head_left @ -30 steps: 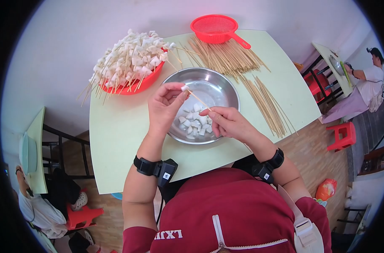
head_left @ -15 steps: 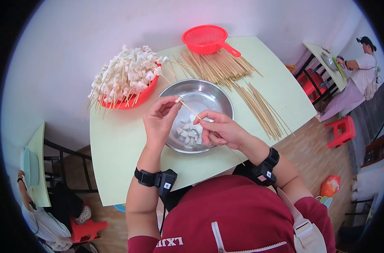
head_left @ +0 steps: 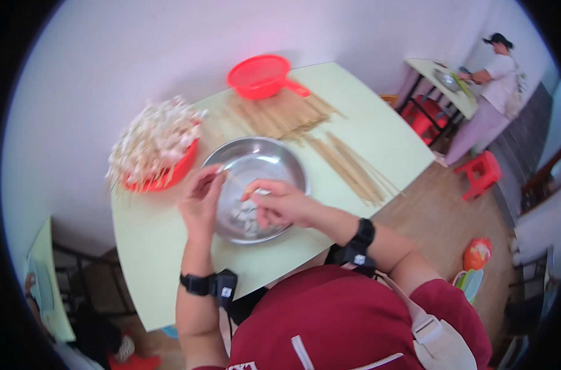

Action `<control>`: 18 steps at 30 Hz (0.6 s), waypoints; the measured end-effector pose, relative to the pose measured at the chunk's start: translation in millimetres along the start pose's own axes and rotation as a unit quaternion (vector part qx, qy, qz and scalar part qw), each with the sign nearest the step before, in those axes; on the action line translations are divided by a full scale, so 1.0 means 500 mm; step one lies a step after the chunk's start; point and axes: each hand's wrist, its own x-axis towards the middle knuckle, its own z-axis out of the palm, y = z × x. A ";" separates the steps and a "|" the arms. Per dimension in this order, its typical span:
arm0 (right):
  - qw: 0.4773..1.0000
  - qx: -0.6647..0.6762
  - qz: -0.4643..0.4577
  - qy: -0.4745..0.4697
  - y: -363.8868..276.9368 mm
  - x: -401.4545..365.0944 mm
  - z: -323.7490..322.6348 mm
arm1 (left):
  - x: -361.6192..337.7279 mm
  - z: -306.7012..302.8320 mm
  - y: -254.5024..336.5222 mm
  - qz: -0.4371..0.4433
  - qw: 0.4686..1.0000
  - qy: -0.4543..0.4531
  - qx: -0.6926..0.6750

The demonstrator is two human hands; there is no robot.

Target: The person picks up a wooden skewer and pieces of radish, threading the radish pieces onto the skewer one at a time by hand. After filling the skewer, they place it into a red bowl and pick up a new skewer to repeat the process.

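Observation:
My left hand (head_left: 200, 200) pinches a small white food piece at the tip of a thin wooden skewer (head_left: 237, 180), over the left rim of a steel bowl (head_left: 271, 163). My right hand (head_left: 279, 203) grips the skewer further down, above the bowl. Motion blur softens the fingers, and the left fingers mostly cover the piece. Several white chunks (head_left: 248, 217) lie in the bowl, partly behind my right hand. At the left, a red basin (head_left: 183, 165) is heaped with skewered white pieces (head_left: 160, 132).
Behind the bowl, a red strainer (head_left: 259, 77) rests by a wide spread of bare skewers (head_left: 283, 117). A smaller skewer bundle (head_left: 348, 169) lies on the pale table (head_left: 379, 129) to the right. Another person (head_left: 499, 80) works at a far table; a red stool (head_left: 479, 176) stands nearby.
The camera view has shifted, so the table and bowl appear further left and lower. Both hands keep their hold on the piece and skewer, staying over the bowl.

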 end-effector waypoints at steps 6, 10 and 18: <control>0.966 -0.208 -0.138 0.067 -0.001 0.000 0.018 | 0.001 -0.004 -0.014 0.029 0.999 -0.013 0.014; 0.998 0.057 -0.016 -0.029 -0.022 0.015 0.004 | -0.019 0.021 -0.007 0.026 0.997 -0.074 0.012; 0.999 0.002 -0.046 0.024 -0.009 0.019 0.004 | -0.019 0.022 -0.017 0.004 0.996 -0.078 0.032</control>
